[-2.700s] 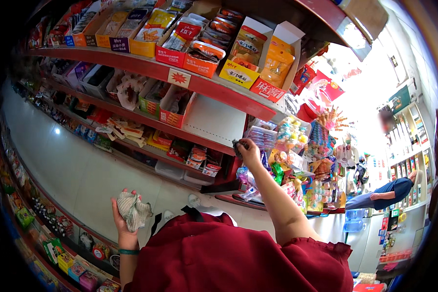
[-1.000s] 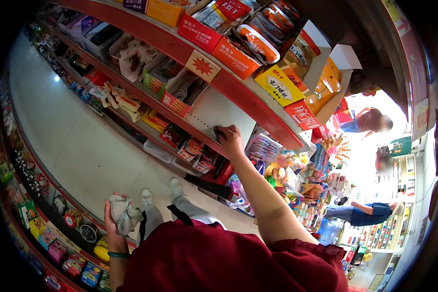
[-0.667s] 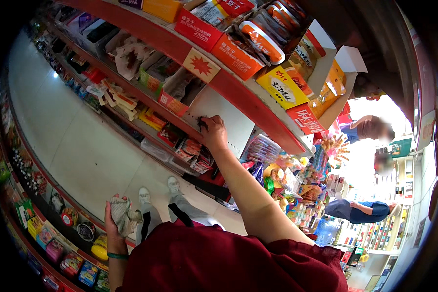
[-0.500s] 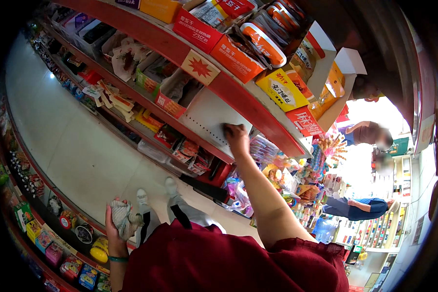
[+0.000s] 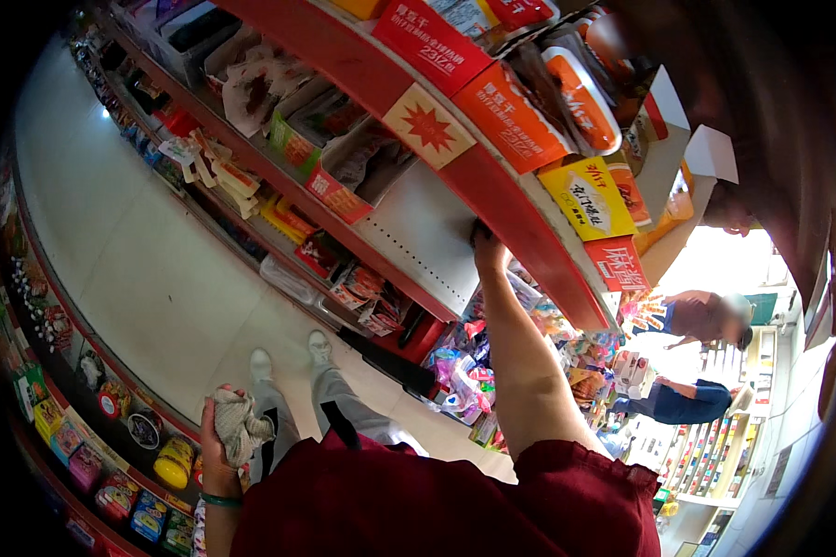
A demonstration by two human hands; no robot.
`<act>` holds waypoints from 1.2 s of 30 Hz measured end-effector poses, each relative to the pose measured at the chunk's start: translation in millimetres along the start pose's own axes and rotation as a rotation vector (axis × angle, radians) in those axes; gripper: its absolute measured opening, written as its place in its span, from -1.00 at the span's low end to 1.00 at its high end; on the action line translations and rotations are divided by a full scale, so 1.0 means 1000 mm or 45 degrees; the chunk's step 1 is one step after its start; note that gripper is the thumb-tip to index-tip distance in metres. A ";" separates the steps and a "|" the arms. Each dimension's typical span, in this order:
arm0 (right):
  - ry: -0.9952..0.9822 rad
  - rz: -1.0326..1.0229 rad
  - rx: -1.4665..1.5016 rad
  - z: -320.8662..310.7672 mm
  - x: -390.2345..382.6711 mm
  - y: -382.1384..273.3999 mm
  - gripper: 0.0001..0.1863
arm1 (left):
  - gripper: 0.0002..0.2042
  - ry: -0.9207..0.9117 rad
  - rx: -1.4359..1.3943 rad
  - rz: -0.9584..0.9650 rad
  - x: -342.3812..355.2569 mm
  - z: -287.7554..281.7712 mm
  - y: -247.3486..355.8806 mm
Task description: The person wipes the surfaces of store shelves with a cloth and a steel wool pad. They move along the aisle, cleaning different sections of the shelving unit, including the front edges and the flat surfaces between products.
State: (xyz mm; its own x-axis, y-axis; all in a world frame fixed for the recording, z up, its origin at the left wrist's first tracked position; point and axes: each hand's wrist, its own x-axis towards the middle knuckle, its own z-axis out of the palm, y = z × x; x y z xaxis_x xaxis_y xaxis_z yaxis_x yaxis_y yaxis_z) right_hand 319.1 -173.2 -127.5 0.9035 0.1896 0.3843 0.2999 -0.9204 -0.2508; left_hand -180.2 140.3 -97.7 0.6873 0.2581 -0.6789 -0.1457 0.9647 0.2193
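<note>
My left hand (image 5: 215, 454) hangs low at my left side, closed around a crumpled grey-white cloth (image 5: 242, 430). My right arm reaches forward, with my right hand (image 5: 491, 257) on the bare white shelf board (image 5: 416, 223), close under the red-edged upper shelf (image 5: 506, 200). Its fingers are bent round a small dark thing, partly hidden, whose kind I cannot make out. Left of that bare stretch stands an open red-and-white carton (image 5: 337, 192) of packets.
Snack boxes, among them an orange one (image 5: 511, 116) and a yellow one (image 5: 587, 197), line the upper shelf. Lower shelves hold more packets. Another goods shelf (image 5: 111, 446) curves along the left, beyond the pale aisle floor (image 5: 149, 251). Two people (image 5: 692, 401) stand at the far right.
My right hand has slid along the board, deeper and to the right, under the upper shelf. My left hand still holds the cloth. The view has shifted slightly.
</note>
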 end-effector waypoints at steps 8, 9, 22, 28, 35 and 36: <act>-0.236 -0.104 0.093 -0.009 -0.006 0.029 -0.67 | -0.60 0.148 -0.029 -0.005 -0.001 -0.007 -0.010; -0.152 -0.021 0.104 -0.006 0.003 0.021 -0.66 | -0.60 0.174 -0.018 0.005 -0.002 -0.007 -0.013; -0.195 -0.102 -0.219 0.008 0.041 -0.001 -0.68 | -0.58 0.167 0.028 -0.084 0.009 -0.043 -0.031; -0.253 -0.123 -0.092 0.010 0.032 -0.014 -0.67 | -0.58 0.161 -0.006 -0.069 0.017 -0.035 -0.033; 0.036 0.096 -0.445 0.031 0.076 0.004 -0.69 | -0.58 0.111 0.051 -0.078 0.013 -0.047 -0.029; 0.041 0.036 -0.439 0.041 0.084 -0.003 -0.69 | -0.58 0.132 0.051 -0.063 0.014 -0.051 -0.029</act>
State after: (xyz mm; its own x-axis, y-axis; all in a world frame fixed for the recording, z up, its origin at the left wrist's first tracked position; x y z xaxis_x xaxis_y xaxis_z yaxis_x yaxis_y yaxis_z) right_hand 406.7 -140.9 -130.6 0.8982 0.1564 0.4109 0.1486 -0.9876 0.0511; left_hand -202.5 118.1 -149.3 0.6155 0.2164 -0.7579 -0.0834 0.9741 0.2104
